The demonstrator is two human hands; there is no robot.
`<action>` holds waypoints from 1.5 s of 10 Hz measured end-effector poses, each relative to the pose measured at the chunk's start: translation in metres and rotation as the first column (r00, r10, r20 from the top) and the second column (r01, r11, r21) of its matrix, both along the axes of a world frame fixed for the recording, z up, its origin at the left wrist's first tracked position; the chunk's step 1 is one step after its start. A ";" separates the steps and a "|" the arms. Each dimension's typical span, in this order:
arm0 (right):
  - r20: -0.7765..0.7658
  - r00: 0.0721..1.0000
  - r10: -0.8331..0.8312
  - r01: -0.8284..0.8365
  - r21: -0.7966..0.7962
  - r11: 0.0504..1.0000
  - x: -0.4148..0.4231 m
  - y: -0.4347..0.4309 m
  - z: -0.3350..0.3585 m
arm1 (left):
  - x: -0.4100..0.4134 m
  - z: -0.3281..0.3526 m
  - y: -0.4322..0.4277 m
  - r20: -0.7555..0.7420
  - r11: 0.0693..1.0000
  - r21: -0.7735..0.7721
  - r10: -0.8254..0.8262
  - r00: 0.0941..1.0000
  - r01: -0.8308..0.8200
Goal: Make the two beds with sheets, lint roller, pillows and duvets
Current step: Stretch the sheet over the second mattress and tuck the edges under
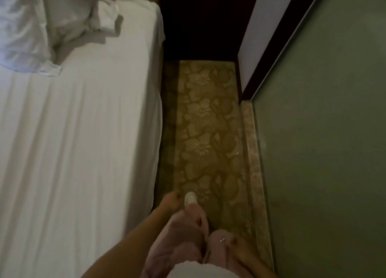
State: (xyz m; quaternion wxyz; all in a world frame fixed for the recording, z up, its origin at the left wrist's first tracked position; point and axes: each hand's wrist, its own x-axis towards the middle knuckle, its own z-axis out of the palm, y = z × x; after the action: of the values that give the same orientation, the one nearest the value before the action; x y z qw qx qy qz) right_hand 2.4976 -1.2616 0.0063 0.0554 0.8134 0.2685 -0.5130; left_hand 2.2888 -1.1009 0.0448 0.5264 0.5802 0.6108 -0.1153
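While the crumpled pillows (31, 23) lie heaped at the far head end of the bed (83, 152), its long axis runs straight ahead; left hand (171, 201), just beside the bed's near edge, hangs loosely curled, holding nothing, judged nearer; right hand (244, 254), away from the bed, blurred, grip indeterminate.

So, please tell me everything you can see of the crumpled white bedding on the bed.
The crumpled white fabric bedding lies in a loose heap at the far end of the white-sheeted bed, resting on its smooth sheet. It looks like soft cotton, with deep folds and two flat hemmed corners sticking out. Duvet or pillowcase, I cannot tell. Nothing else touches it.
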 end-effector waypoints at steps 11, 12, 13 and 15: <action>-0.234 0.812 0.534 -0.510 0.158 0.845 0.038 0.751 -0.104 | 0.060 -0.153 0.455 0.042 0.097 -0.262 0.995 0.089 -0.960; -0.366 0.844 0.391 -0.374 0.120 0.920 -0.005 0.741 -0.165 | 0.039 -0.215 0.451 0.048 -0.129 -0.335 0.987 -0.153 -0.934; -0.443 0.826 0.348 -0.305 0.167 0.938 -0.048 0.738 -0.231 | 0.022 -0.275 0.455 0.121 -0.298 -0.407 0.919 -0.375 -0.863; -0.593 0.793 0.141 0.120 0.380 0.917 -0.122 0.788 -0.342 | -0.011 -0.384 0.450 0.270 -0.310 -0.822 0.526 -0.807 -0.478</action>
State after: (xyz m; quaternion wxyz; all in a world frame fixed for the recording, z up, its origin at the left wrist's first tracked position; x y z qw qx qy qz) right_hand 2.3755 -0.4734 -0.3361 -0.1978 0.5968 0.3750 -0.6813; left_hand 2.2781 -0.6510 -0.3394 0.5751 -0.2696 0.3935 0.6646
